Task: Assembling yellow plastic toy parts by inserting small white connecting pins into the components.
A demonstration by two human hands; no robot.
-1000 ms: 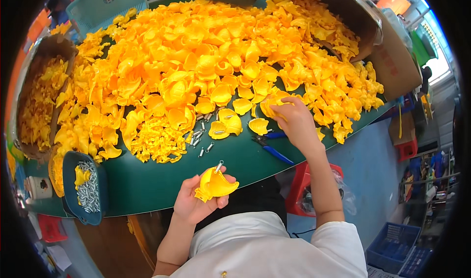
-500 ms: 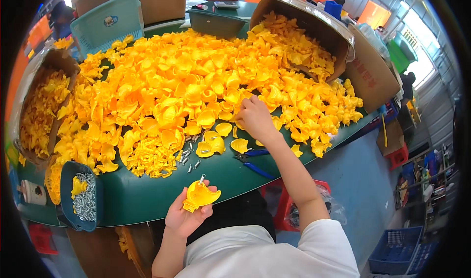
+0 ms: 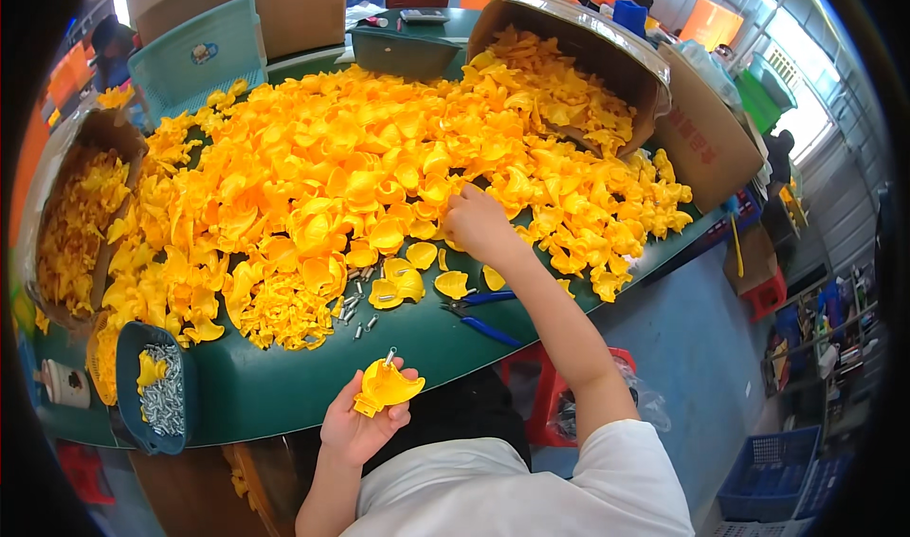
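My left hand [image 3: 353,431], near the table's front edge, grips a curved yellow plastic shell piece [image 3: 387,388]. A small metal spring [image 3: 390,355] stands up from the piece's upper edge. My right hand [image 3: 480,224] reaches into the front edge of a big heap of similar yellow pieces [image 3: 332,158]. Its fingers are curled down, and what they hold, if anything, is hidden. Several loose shell pieces [image 3: 453,284] lie just in front of it. Beside them rest cutting pliers with blue handles [image 3: 491,331] and some loose springs [image 3: 351,309].
A dark blue bin [image 3: 130,376] of springs stands at the table's front left, near a mound of small yellow parts [image 3: 284,314]. Tipped cardboard boxes [image 3: 649,71] with yellow pieces flank the heap. Behind are a teal basket [image 3: 204,58] and a dark green tray [image 3: 403,54].
The whole view has shifted slightly, so the table sits a little lower and further left. My left hand still holds the shell piece; my right hand stays at the heap's edge.
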